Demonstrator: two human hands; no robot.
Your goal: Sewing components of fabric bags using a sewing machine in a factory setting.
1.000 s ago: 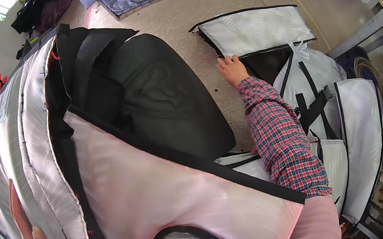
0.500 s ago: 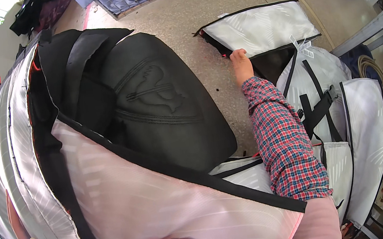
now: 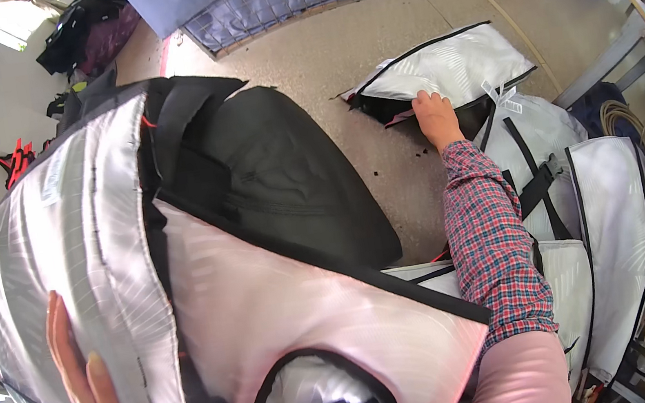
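Right hand (image 3: 437,118): fingers grasping near edge of white panel (image 3: 459,58), ahead and right of bag (image 3: 120,255). Left hand (image 3: 89,391): laid flat against bag. Step, judged: taking up panel, bag steadied. Next calls for firm grip.

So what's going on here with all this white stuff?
Someone has their left hand against a big white fabric piece, perhaps part of a bag. Their right hand, in a checked sleeve, holds the near edge of a smaller white panel with black trim. Between the hands is a smooth black panel. More white fabric pieces and a black buckle strap are on the right.
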